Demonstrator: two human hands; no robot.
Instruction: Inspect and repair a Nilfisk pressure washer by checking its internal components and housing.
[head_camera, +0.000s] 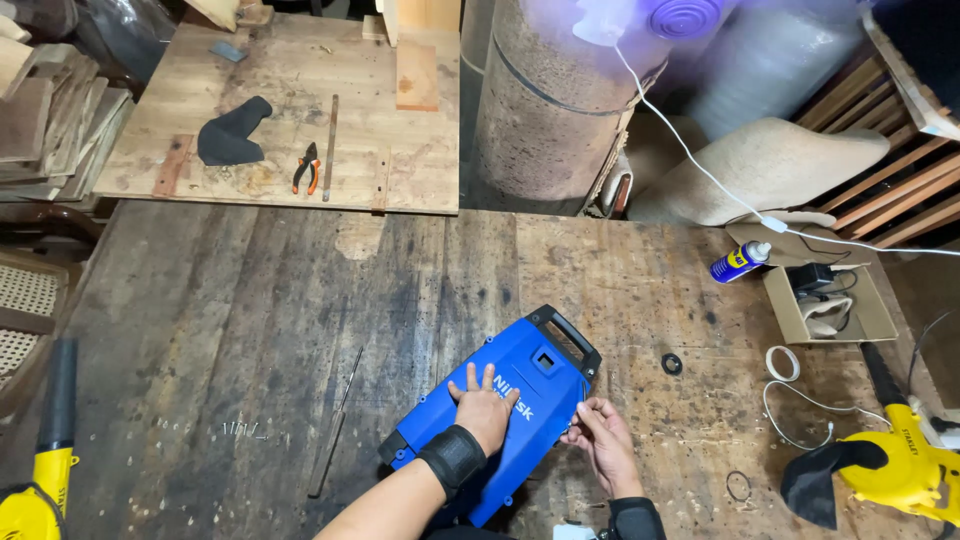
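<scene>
Orange-handled pliers (307, 168), black cloth (231, 133), blue spray can (739, 262), cardboard box (790, 310), yellow power tool (905, 467), black ring (672, 364)

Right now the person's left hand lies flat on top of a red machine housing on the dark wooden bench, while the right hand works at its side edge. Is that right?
Not quite: the housing is blue, not red, as the head view shows. The rest holds. The left hand lies flat on top of it on the dark wooden bench, and the right hand works at its side edge.
</scene>
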